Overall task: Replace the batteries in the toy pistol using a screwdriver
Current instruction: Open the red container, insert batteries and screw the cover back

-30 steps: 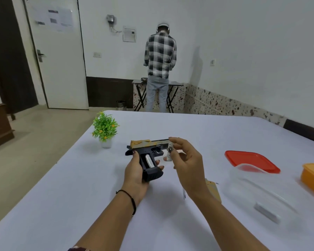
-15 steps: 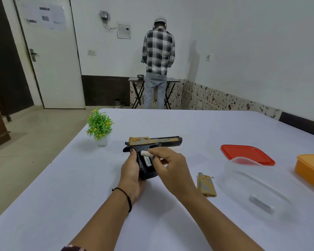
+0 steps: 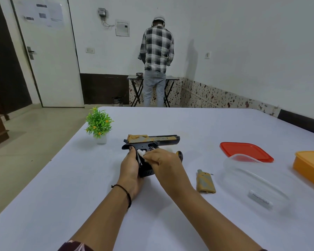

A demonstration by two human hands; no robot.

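The black and gold toy pistol [image 3: 158, 141] is held just above the white table [image 3: 62, 196], barrel pointing right. My left hand [image 3: 130, 169] grips its black handle from the left. My right hand [image 3: 163, 163] pinches a white battery [image 3: 141, 152] at the open compartment in the handle. The gold battery cover [image 3: 205, 182] lies on the table to the right of my hands. A screwdriver handle [image 3: 179, 154] peeks out behind my right hand; the rest of it is hidden.
A small green plant in a white pot [image 3: 99, 124] stands at the left. A red lid [image 3: 246, 151], a clear plastic box [image 3: 252, 182] and an orange container [image 3: 310, 166] sit at the right. A person in a checked shirt [image 3: 158, 51] stands far behind the table.
My right hand brought the battery from beside the barrel down and left onto the handle's open compartment. My left hand kept its grip on the pistol.
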